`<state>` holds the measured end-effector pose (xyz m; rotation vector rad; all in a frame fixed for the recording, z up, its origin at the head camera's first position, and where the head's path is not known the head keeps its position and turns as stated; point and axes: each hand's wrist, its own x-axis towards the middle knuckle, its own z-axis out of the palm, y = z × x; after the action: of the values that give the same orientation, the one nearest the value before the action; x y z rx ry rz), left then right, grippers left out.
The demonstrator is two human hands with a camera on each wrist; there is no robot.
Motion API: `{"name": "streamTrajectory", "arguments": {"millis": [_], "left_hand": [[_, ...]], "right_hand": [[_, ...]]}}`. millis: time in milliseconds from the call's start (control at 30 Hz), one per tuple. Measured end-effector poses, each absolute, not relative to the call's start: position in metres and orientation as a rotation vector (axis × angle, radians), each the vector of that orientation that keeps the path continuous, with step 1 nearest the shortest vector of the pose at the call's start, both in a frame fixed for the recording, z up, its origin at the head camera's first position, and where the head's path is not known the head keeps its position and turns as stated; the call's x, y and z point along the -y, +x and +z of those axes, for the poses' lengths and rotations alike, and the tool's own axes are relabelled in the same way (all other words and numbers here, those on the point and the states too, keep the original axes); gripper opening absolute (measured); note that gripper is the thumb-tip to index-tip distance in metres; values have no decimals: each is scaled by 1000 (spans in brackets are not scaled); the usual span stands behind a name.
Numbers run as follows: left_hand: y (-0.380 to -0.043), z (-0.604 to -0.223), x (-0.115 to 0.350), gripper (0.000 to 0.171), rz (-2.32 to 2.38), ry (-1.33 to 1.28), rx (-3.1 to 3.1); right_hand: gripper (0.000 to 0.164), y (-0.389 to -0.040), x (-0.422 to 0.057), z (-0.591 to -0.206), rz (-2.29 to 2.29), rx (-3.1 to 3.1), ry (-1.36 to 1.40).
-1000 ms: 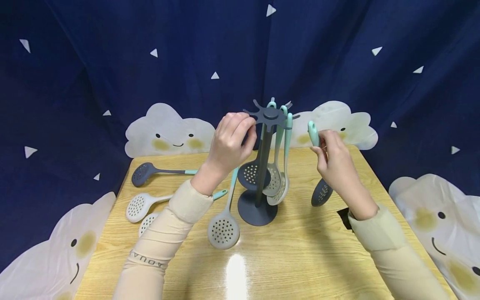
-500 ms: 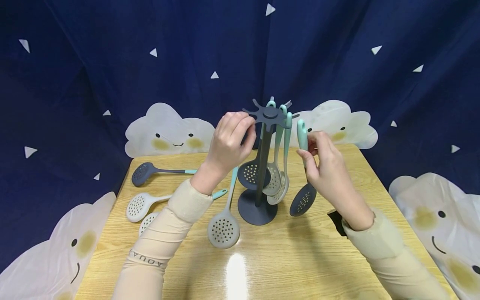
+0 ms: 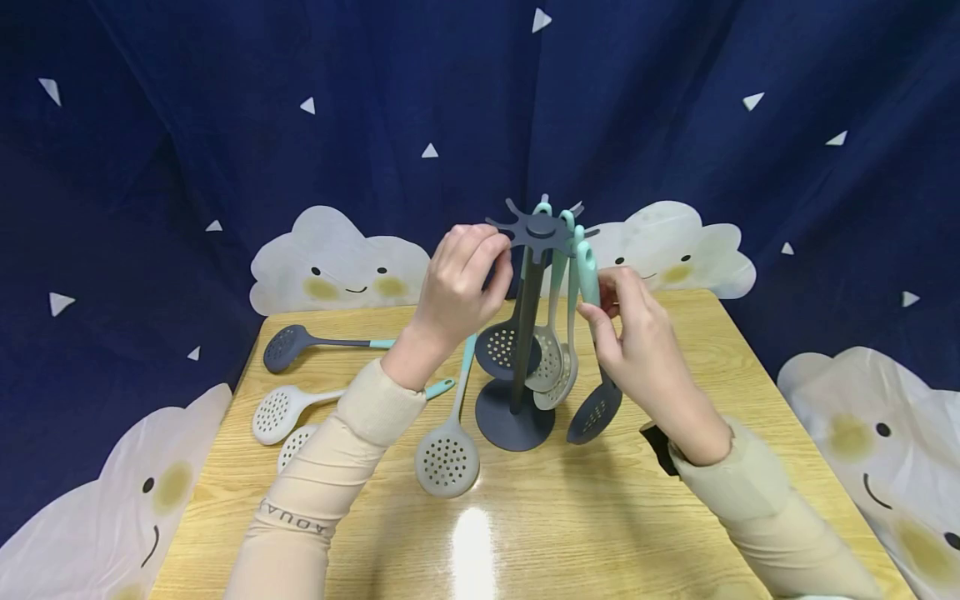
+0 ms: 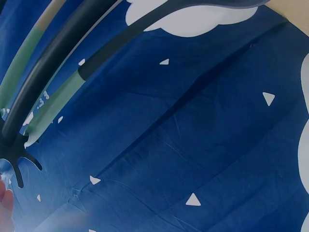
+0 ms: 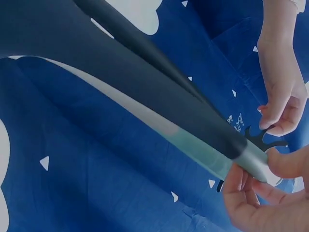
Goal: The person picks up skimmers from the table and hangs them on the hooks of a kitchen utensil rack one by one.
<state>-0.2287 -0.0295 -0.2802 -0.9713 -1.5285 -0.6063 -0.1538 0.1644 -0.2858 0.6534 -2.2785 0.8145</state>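
Note:
A dark utensil stand (image 3: 527,333) with a star-shaped top rises from the table. My left hand (image 3: 468,271) pinches one of the top's left arms; the right wrist view shows this hand (image 5: 282,82) too. On the right, my right hand (image 3: 633,325) pinches the mint handle (image 3: 588,279) of a dark slotted spoon (image 3: 595,414). The spoon is upright, head down, its handle end near the stand's front right arms. Whether it touches them I cannot tell. Several utensils hang there: a dark skimmer (image 3: 497,350) and pale slotted ones (image 3: 557,392).
Left of the stand lie a dark skimmer (image 3: 283,348), a pale skimmer (image 3: 273,414) and another pale one (image 3: 294,448) partly under the left sleeve. A grey skimmer (image 3: 447,461) lies just left of the stand's base (image 3: 515,429). A blue curtain (image 3: 420,100) stands behind the table (image 3: 600,533).
My right hand has moved left with the dark slotted spoon, from well right of the stand to close beside its top. The left hand has stayed in place.

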Motion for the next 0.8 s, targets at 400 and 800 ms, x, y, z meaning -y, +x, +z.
{"name": "streamTrajectory", "arguments": {"millis": [400, 800], "left_hand": [[-228, -280, 30, 7, -607, -976, 1529], [-228, -280, 30, 7, -588, -966, 1547]], "right_hand": [[23, -158, -153, -291, 853, 2276, 615], [24, -163, -144, -295, 872, 2250, 574]]}}
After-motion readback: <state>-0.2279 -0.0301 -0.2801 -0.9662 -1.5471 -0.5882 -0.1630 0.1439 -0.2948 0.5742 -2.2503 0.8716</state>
